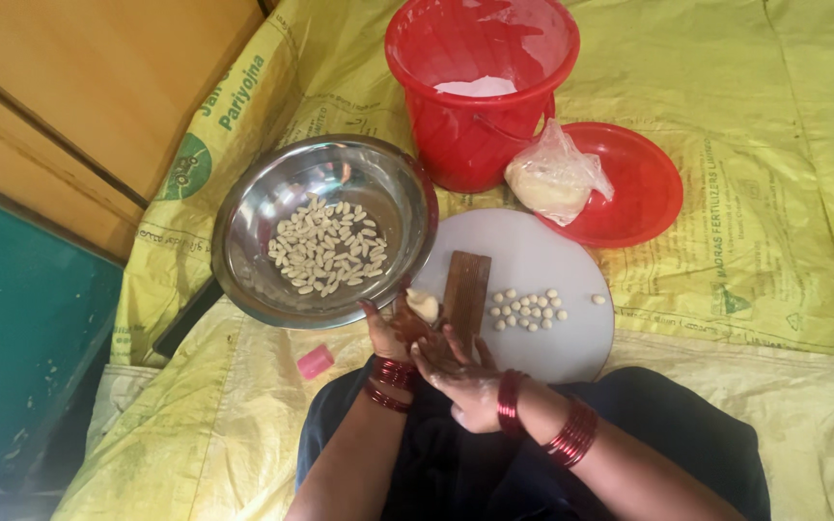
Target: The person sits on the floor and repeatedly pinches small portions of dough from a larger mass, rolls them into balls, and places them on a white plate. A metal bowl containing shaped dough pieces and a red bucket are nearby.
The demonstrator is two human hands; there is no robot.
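Note:
My left hand holds a small lump of pale dough at the near edge of a round white board. My right hand rests with its fingers on the lower end of a small brown ridged wooden block lying on the board. To the right of the block lie several small dough balls. A steel bowl at the left holds many shaped dough pieces. Red bangles are on both wrists.
A red bucket with white flour inside stands behind the board. A red lid beside it carries a plastic bag of dough. A small pink object lies on the yellow woven sheet. Wooden furniture stands at the left.

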